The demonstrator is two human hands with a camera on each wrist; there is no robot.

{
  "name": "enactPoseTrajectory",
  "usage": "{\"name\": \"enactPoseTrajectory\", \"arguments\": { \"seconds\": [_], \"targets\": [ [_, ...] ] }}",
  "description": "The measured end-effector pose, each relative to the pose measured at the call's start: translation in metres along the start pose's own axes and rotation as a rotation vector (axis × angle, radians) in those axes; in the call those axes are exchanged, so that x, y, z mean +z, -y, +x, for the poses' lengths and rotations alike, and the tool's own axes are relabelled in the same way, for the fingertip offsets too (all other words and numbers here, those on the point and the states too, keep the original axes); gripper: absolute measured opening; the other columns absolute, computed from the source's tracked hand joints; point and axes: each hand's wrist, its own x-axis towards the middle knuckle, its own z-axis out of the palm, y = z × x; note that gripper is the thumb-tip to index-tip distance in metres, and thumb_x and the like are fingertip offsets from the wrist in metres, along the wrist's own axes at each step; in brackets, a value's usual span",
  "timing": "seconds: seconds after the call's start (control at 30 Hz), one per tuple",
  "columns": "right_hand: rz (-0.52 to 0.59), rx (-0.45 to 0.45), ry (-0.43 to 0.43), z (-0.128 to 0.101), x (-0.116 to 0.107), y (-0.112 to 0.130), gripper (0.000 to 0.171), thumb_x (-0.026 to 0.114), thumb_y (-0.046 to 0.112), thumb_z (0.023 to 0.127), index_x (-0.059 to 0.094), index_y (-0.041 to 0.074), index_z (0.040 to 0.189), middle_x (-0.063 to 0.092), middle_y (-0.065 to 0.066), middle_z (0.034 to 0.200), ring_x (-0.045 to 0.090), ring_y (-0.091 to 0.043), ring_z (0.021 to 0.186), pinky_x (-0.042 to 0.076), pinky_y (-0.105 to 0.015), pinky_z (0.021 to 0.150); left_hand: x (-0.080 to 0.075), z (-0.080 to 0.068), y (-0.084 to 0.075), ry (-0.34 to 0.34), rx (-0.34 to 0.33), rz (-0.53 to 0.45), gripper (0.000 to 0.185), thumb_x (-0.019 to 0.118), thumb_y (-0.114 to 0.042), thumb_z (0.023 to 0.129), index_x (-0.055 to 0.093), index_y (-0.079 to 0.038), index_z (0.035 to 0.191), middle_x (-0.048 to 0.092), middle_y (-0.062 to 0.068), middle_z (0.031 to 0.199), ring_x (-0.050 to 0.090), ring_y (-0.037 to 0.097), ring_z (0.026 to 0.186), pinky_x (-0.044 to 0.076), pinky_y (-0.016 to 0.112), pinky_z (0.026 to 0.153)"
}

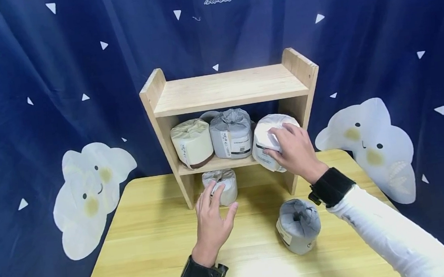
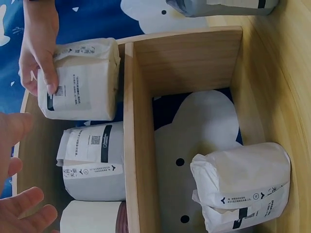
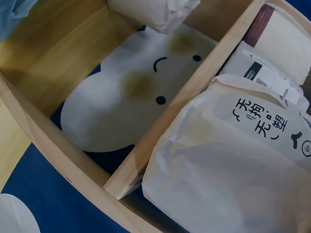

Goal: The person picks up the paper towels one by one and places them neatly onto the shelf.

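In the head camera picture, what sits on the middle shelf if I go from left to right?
Cream roll → grey roll → white roll, which the right hand grips at the shelf's right end.

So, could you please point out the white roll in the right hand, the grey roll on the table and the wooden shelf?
white roll (image 1: 264,140), head view, left side of its wrapper.
grey roll (image 1: 299,225), head view, its gathered top.
wooden shelf (image 1: 226,88), head view, top board.
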Motion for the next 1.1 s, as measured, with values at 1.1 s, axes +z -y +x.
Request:
{"name": "enactPoseTrajectory", "arguments": {
  "seconds": [1.1],
  "targets": [
    [-0.060,0.108,0.128,0.028,0.019,-0.022,0.051,0.077,0.027,0.082,0.052,0.006,0.120,0.063,-0.018,0.112,0.046,-0.042,0.118,0.034,-0.058,0.088,-0.020,-0.015,0.011,-0.049,-0.025,0.020,0.052,0.075,-0.026,0.084,0.058,0.001,0.124,0.056,0.022,0.126,0.056,0.038,0.112,0.045,0.056,0.083]
  ]
}}
